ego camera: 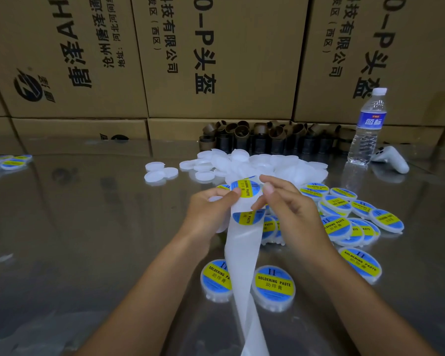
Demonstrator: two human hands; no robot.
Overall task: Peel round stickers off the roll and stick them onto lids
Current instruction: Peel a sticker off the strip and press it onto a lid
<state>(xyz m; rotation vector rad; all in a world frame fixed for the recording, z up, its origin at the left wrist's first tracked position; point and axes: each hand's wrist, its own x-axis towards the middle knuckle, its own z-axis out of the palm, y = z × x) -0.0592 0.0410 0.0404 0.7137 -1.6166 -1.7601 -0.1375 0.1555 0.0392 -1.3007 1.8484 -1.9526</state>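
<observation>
My left hand (211, 209) pinches the white backing strip (242, 258) of the sticker roll, which trails down toward me. A round blue and yellow sticker (247, 189) sits at the strip's top, and my right hand (283, 199) grips its right edge with thumb and fingers. A second sticker (247, 217) follows below it on the strip. A heap of plain white lids (265, 163) lies just beyond my hands. Lids with stickers on them (274, 285) are scattered to the right (344, 219) and near me.
A shiny metal table (88, 227) holds everything. Cardboard boxes (216, 55) wall off the back. Several empty brown roll cores (267, 137), a water bottle (368, 127) and a white controller (393, 158) stand at the back right. A few labelled lids (8, 161) lie far left.
</observation>
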